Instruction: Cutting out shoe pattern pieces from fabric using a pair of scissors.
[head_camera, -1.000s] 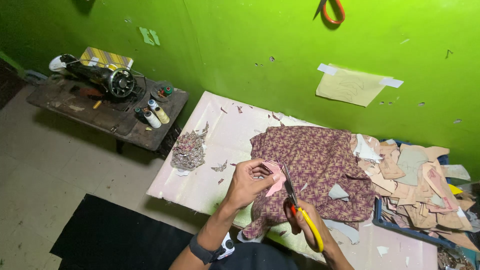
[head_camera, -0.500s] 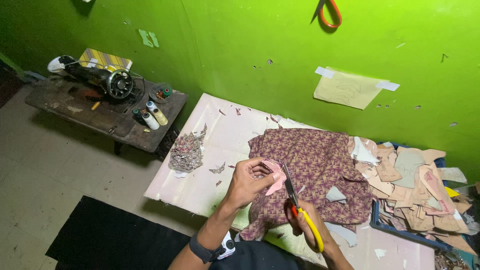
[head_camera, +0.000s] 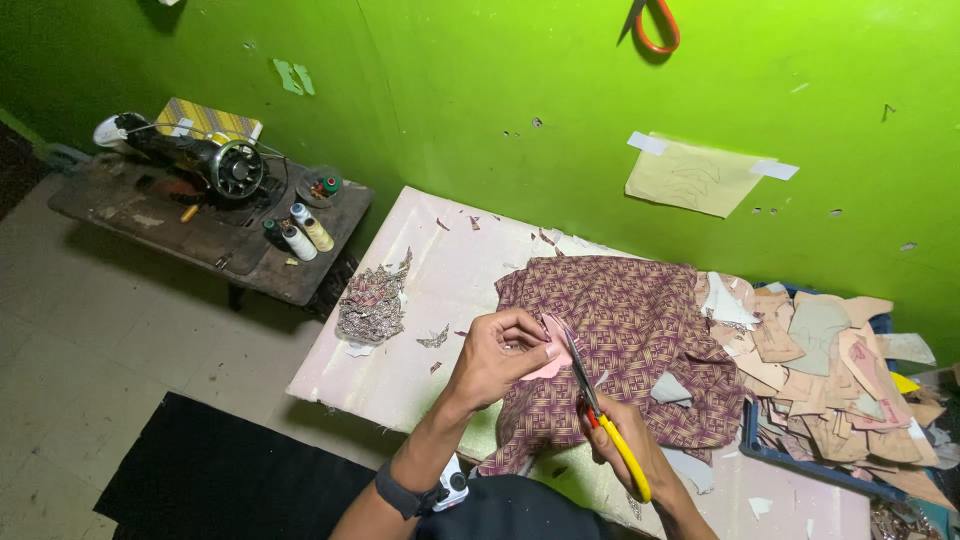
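Left hand (head_camera: 500, 358) is pinching the pink piece (head_camera: 552, 360), right hand (head_camera: 625, 445) closed on yellow-handled scissors (head_camera: 598, 415) cutting into it, just above patterned fabric (head_camera: 625, 330) on worktop (head_camera: 440, 290); trimming looks unfinished.

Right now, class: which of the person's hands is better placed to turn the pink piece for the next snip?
Probably the left hand: its fingers already pinch the pink piece over the patterned fabric. The right hand is wrapped around the yellow-handled scissors.
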